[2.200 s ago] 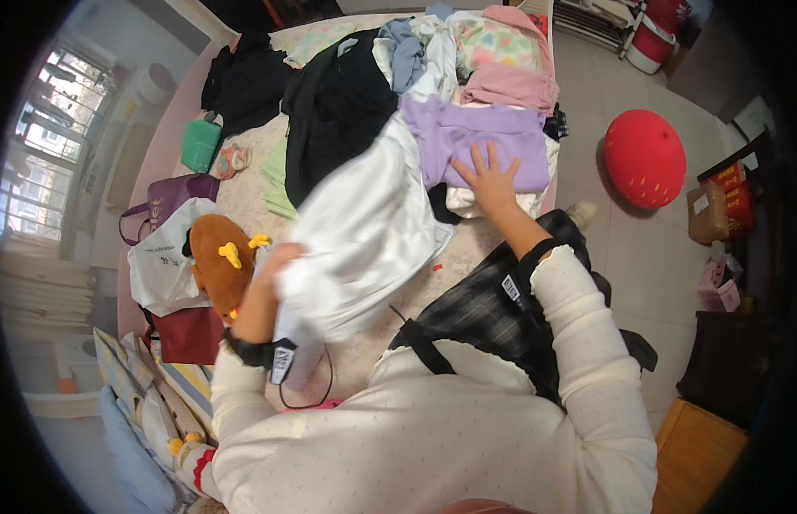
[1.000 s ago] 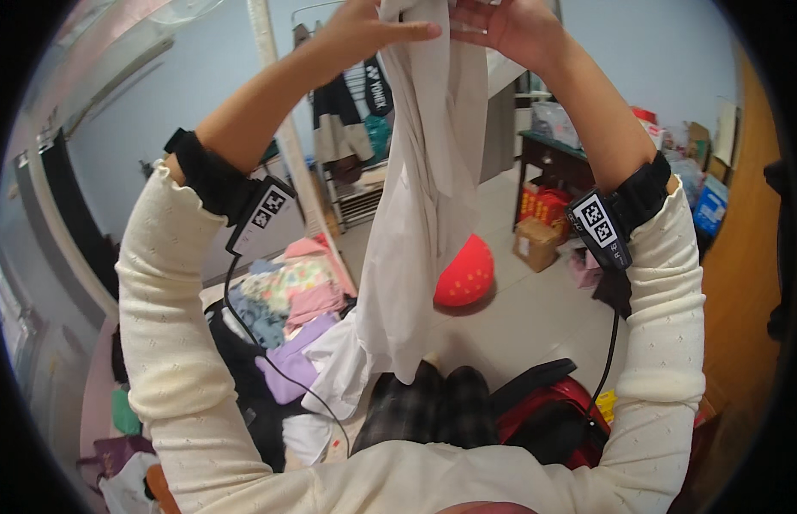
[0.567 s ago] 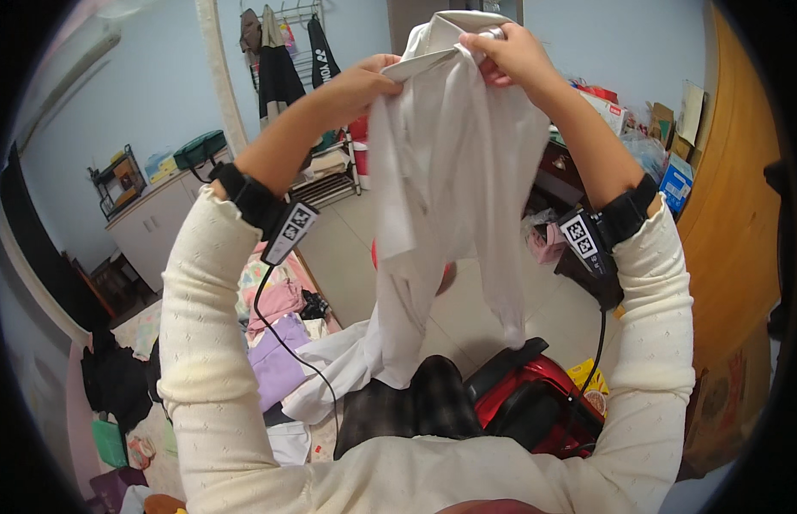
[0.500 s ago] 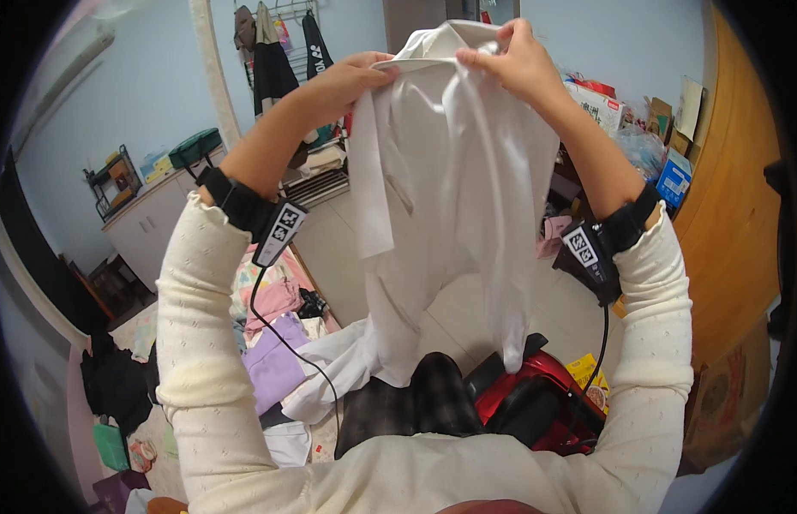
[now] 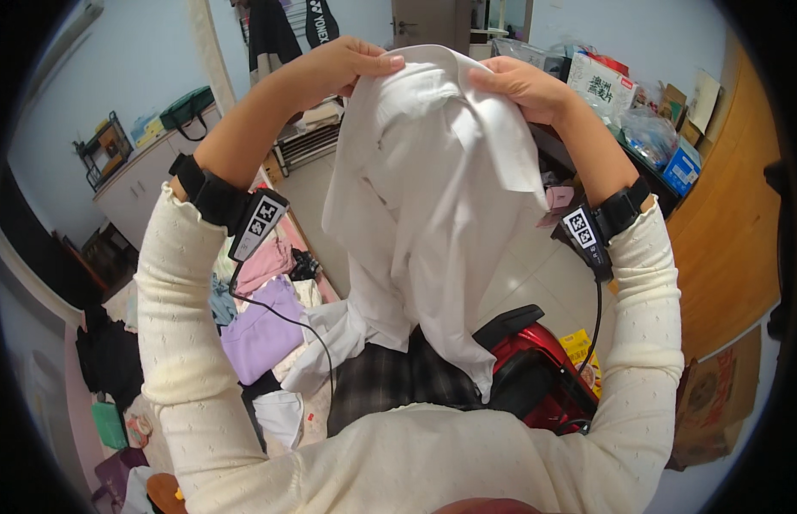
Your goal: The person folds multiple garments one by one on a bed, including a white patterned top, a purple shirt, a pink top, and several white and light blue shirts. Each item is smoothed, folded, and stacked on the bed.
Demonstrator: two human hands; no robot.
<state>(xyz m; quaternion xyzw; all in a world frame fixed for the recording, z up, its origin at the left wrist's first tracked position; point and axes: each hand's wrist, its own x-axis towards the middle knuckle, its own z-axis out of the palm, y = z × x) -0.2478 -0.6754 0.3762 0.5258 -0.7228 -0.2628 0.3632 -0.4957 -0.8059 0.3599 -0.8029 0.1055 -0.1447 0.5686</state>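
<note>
A white long-sleeved shirt [image 5: 428,197] hangs in front of me, held up by its top edge. My left hand [image 5: 364,65] pinches that edge on the left, thumb on the near side of the cloth. On the right, my right hand [image 5: 524,87] grips the edge with its thumb over the fabric; some of its fingers are hidden behind the shirt. The body drapes in loose folds, and its lower parts reach down to my dark plaid lap. At the lower left, one white length of cloth spreads over the bed's edge.
Folded clothes, among them a purple garment [image 5: 263,330], lie on the bed to my left. A red and black object [image 5: 548,368] stands close at my right, beside a yellow package [image 5: 580,355]. Boxes and bags fill a surface at the far right, by a wooden panel [image 5: 716,223].
The shirt's top has shifted and turned; its edge now arches between my hands, which are farther apart. My right hand has come lower. The hanging folds have swung, and my view has tilted slightly.
</note>
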